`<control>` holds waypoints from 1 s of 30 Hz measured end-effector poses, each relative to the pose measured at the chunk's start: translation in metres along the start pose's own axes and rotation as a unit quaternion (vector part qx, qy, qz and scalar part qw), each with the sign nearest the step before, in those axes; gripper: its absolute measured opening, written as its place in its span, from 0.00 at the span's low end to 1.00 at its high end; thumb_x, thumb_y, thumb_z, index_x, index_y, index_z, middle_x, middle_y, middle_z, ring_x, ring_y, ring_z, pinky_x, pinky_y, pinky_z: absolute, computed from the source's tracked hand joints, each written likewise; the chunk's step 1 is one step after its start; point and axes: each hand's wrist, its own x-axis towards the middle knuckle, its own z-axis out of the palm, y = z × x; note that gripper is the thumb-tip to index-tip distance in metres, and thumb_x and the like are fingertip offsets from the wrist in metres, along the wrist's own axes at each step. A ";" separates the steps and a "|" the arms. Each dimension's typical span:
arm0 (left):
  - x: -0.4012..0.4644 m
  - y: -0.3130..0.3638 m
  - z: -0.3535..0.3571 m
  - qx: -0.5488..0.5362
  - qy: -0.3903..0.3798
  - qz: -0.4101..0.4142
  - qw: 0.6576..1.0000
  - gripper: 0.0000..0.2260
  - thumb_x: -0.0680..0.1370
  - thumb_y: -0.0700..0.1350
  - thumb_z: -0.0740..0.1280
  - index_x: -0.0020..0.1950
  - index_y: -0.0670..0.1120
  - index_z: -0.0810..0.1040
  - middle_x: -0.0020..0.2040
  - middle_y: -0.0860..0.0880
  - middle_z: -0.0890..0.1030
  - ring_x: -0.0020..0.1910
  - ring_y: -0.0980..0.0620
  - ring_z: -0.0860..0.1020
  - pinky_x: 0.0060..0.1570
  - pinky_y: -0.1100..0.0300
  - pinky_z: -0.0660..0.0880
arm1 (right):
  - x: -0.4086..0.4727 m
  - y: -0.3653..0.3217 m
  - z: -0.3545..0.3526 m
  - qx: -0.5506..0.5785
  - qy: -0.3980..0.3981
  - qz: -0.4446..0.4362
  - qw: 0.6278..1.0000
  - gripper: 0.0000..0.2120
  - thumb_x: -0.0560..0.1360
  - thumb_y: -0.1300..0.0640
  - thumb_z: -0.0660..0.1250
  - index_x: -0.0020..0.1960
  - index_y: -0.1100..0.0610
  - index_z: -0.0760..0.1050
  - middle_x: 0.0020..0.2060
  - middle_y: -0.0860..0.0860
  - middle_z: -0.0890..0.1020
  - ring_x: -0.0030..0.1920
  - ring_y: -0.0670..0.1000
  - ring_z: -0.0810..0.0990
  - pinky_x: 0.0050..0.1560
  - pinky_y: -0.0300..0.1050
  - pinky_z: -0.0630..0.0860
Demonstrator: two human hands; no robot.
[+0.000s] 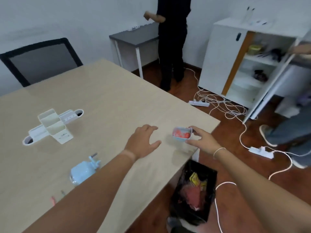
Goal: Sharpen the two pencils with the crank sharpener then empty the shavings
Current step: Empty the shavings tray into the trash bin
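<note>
Our right hand (204, 142) pinches the shavings tray (182, 134) between thumb and fingers, gripping its right end. The tray is held just above the table (104, 101), near the table's right edge, with its open mouth tipped toward us so we see pink-red shavings (182, 134) heaped inside. Its long axis runs roughly from us away, slightly leftward at the near end.

Our left hand (143, 142) hovers over the table just left of the tray, fingers spread and relaxed, holding nothing; we cannot tell whether the palm touches the wood.

The sharpener (83, 170) is pale blue and stands on the table to the left of our left forearm, well apart from the tray. Its crank (94, 159) sticks out at the far right side, pointing away and to the right. Two pencils (58, 196) lie at the near edge of what we see, close to the forearm; only their tips show, a pink one and a greenish one, both pointing away from us, with long axes running near to far.

Farther left a white desk organizer (53, 126) sits on the table. On the floor below the table's right edge stands a bin (193, 194) lined with a black bag, holding pink and yellow scraps. It is below and nearer to us than the tray. White cables (222, 105) trail over the floor.
</note>
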 end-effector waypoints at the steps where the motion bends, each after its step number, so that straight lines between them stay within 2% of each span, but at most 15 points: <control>1: 0.005 0.008 0.010 0.002 -0.014 0.015 1.000 0.24 0.75 0.55 0.65 0.69 0.52 0.67 0.66 0.50 0.71 0.65 0.47 0.69 0.63 0.52 0.71 | -0.008 0.012 -0.010 0.007 0.024 0.017 1.000 0.25 0.67 0.58 0.74 0.62 0.51 0.71 0.55 0.50 0.77 0.58 0.51 0.74 0.58 0.48 0.72; 5: 0.021 0.038 0.046 0.011 -0.070 0.073 0.995 0.24 0.75 0.55 0.64 0.70 0.52 0.67 0.66 0.50 0.71 0.65 0.47 0.68 0.64 0.53 0.70 | -0.045 0.058 -0.039 0.021 0.107 0.067 0.992 0.27 0.66 0.59 0.75 0.63 0.56 0.71 0.59 0.54 0.78 0.57 0.51 0.76 0.60 0.46 0.71; 8: 0.028 0.054 0.071 0.024 -0.112 0.110 0.987 0.24 0.76 0.55 0.63 0.70 0.51 0.66 0.67 0.50 0.70 0.67 0.47 0.67 0.65 0.52 0.69 | -0.071 0.087 -0.048 0.032 0.129 0.116 0.984 0.26 0.66 0.62 0.74 0.62 0.57 0.72 0.55 0.53 0.78 0.54 0.51 0.76 0.57 0.41 0.69; 11: 0.035 0.063 0.094 0.042 -0.129 0.142 0.981 0.23 0.77 0.54 0.63 0.71 0.50 0.66 0.69 0.49 0.69 0.68 0.46 0.66 0.67 0.52 0.67 | -0.090 0.119 -0.042 0.051 0.147 0.166 0.974 0.27 0.66 0.63 0.74 0.63 0.58 0.71 0.58 0.55 0.78 0.54 0.49 0.75 0.57 0.40 0.68; 14: 0.043 0.069 0.112 0.065 -0.136 0.162 0.975 0.23 0.77 0.54 0.60 0.71 0.49 0.66 0.71 0.47 0.68 0.69 0.45 0.65 0.69 0.51 0.65 | -0.099 0.150 -0.026 0.075 0.139 0.212 0.965 0.28 0.67 0.63 0.74 0.65 0.59 0.70 0.58 0.57 0.77 0.54 0.51 0.75 0.56 0.42 0.69; 16: 0.048 0.071 0.121 0.081 -0.126 0.182 0.972 0.27 0.75 0.58 0.53 0.71 0.48 0.67 0.71 0.45 0.69 0.68 0.43 0.67 0.68 0.50 0.66 | -0.102 0.167 -0.012 0.075 0.128 0.232 0.961 0.27 0.67 0.61 0.74 0.63 0.58 0.71 0.54 0.55 0.78 0.53 0.55 0.77 0.55 0.44 0.72; 18: 0.054 0.071 0.132 0.090 -0.111 0.204 0.968 0.29 0.73 0.59 0.50 0.69 0.46 0.70 0.70 0.43 0.71 0.67 0.41 0.69 0.67 0.48 0.67 | -0.102 0.179 0.000 0.085 0.121 0.252 0.956 0.25 0.67 0.63 0.73 0.63 0.60 0.71 0.50 0.52 0.78 0.48 0.52 0.77 0.49 0.34 0.73; 19: 0.057 0.070 0.137 0.097 -0.105 0.212 0.967 0.28 0.74 0.58 0.50 0.69 0.45 0.70 0.70 0.42 0.71 0.67 0.40 0.70 0.67 0.48 0.67 | -0.102 0.186 0.006 0.091 0.114 0.262 0.954 0.25 0.68 0.64 0.73 0.62 0.61 0.71 0.49 0.52 0.77 0.46 0.50 0.76 0.45 0.28 0.72; 20: 0.060 0.070 0.143 0.105 -0.102 0.217 0.965 0.27 0.75 0.57 0.51 0.69 0.45 0.70 0.70 0.42 0.71 0.67 0.40 0.70 0.68 0.49 0.67 | -0.100 0.192 0.012 0.097 0.108 0.271 0.952 0.23 0.68 0.64 0.72 0.62 0.61 0.71 0.48 0.52 0.77 0.44 0.49 0.75 0.43 0.28 0.72; 22: 0.067 0.069 0.152 0.112 -0.100 0.224 0.963 0.26 0.76 0.56 0.53 0.69 0.45 0.70 0.70 0.41 0.71 0.68 0.40 0.70 0.69 0.49 0.66 | -0.096 0.199 0.022 0.103 0.101 0.288 0.947 0.22 0.69 0.63 0.72 0.61 0.59 0.72 0.46 0.52 0.77 0.43 0.49 0.74 0.43 0.35 0.71; 25: 0.072 0.066 0.165 0.126 -0.103 0.237 0.958 0.25 0.76 0.55 0.55 0.69 0.44 0.70 0.70 0.41 0.71 0.68 0.40 0.71 0.69 0.47 0.68 | -0.086 0.211 0.035 0.095 0.082 0.307 0.943 0.20 0.69 0.60 0.73 0.59 0.58 0.72 0.46 0.51 0.78 0.39 0.46 0.76 0.40 0.29 0.73; 26: 0.073 0.064 0.168 0.122 -0.102 0.237 0.958 0.24 0.76 0.55 0.56 0.69 0.44 0.70 0.70 0.42 0.72 0.68 0.40 0.71 0.69 0.47 0.68 | -0.082 0.217 0.039 0.092 0.079 0.312 0.943 0.21 0.68 0.59 0.73 0.59 0.58 0.73 0.46 0.51 0.79 0.40 0.46 0.77 0.42 0.30 0.74; 29: 0.073 0.059 0.174 0.092 -0.082 0.237 0.964 0.22 0.77 0.51 0.57 0.69 0.45 0.71 0.70 0.42 0.72 0.68 0.40 0.70 0.69 0.46 0.67 | -0.073 0.234 0.052 0.060 0.065 0.331 0.939 0.21 0.65 0.52 0.74 0.56 0.55 0.74 0.48 0.55 0.83 0.47 0.56 0.81 0.51 0.52 0.78; 30: 0.073 0.058 0.175 0.083 -0.073 0.239 0.965 0.22 0.77 0.50 0.57 0.69 0.45 0.71 0.70 0.42 0.72 0.68 0.40 0.70 0.69 0.45 0.67 | -0.069 0.238 0.055 0.048 0.059 0.338 0.938 0.20 0.65 0.51 0.74 0.53 0.56 0.75 0.47 0.56 0.83 0.47 0.58 0.81 0.51 0.55 0.78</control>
